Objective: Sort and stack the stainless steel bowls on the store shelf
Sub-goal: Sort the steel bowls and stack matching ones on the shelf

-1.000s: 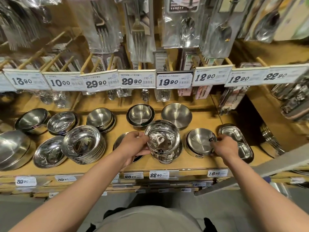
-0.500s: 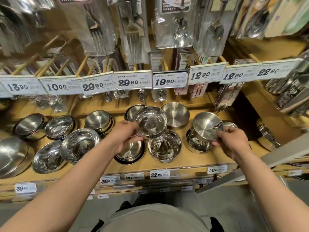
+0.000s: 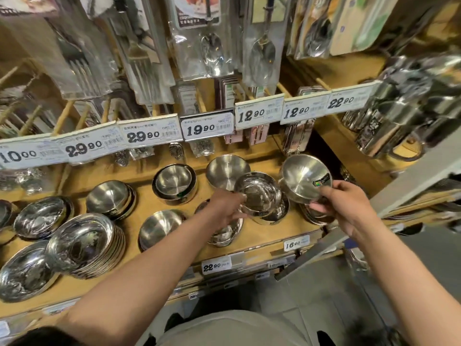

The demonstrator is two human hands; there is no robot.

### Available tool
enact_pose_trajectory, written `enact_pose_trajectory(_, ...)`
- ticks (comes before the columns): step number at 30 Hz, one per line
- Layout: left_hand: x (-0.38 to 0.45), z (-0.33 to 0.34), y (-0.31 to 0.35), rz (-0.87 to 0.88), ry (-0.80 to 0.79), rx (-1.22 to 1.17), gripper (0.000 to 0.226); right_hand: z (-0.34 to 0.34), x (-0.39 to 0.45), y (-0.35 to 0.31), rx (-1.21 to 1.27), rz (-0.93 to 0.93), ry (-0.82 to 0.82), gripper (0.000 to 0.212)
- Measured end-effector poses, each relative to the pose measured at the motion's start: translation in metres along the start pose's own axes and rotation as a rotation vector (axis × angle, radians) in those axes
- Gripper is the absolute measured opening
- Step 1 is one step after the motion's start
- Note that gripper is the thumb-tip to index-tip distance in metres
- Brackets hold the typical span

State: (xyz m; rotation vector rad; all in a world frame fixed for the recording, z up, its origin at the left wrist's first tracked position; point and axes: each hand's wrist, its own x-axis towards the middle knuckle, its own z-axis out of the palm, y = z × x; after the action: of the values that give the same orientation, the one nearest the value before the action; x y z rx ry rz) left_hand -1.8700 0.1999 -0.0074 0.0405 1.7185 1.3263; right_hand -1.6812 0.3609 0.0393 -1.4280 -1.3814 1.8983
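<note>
L hand (image 3: 225,208) grips shiny bowl (image 3: 258,193) by near rim, mouth up, approx level, held over a bowl stack (image 3: 272,216) on wooden shelf (image 3: 139,208). R hand (image 3: 341,208) pinches matte bowl (image 3: 305,178), mouth tilted toward camera; stack beneath partly hidden, prob. trays.

Retail shop, kitchenware aisle: wooden shelf (image 3: 262,236) w/ steel bowls (image 3: 84,243) on display, price tags (image 3: 207,127) along shelf edges, packaged cutlery (image 3: 212,41) hanging on pegs above.
</note>
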Motion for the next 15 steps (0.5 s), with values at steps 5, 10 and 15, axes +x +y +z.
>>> enact_pose_trajectory(5,0.020,0.029,-0.008,0.004,0.045,0.059,0.018,-0.006,-0.006,-0.002,-0.005,-0.028,-0.005,0.006)
enact_pose_trajectory(10,0.034,0.041,-0.016,0.017,0.130,0.138,0.025,-0.008,-0.003,0.004,0.003,-0.011,0.007,0.009)
enact_pose_trajectory(15,0.042,0.047,-0.025,0.025,0.118,0.151,0.027,-0.006,-0.001,0.010,0.012,0.002,0.007,0.012)
